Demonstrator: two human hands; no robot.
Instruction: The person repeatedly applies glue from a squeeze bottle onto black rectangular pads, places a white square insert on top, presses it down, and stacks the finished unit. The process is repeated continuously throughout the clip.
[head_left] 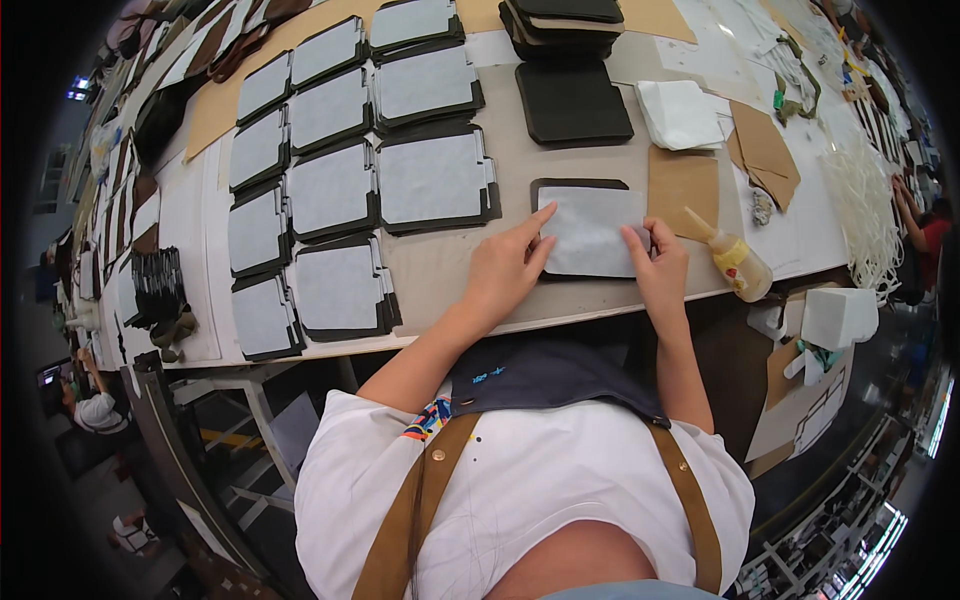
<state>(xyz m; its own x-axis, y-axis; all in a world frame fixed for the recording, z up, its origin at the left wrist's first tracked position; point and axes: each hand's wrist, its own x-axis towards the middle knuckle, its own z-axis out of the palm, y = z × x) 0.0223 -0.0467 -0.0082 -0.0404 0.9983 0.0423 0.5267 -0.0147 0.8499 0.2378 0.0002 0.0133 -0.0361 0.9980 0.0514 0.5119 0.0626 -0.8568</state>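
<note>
at the far left of the table lies a bundle of black strips. next come stacks of black panels faced with pale grey sheets, set in three columns. the left hand has its index finger and thumb spread wide, their tips resting on the left part of a loose grey sheet. that sheet lies flat on a black panel, near the table's front edge, between both hands; beyond it sits a pile of plain black panels. the right hand holds its thumb and index finger close together at the sheet's right edge; the fingers hide the spot, so i cannot tell whether they pinch it. further right are a white paper pile, a flat brown sheet, a tilted bottle with a pointed nozzle, folded brown paper, a crumpled ball and pale cords hanging over the edge.
</note>
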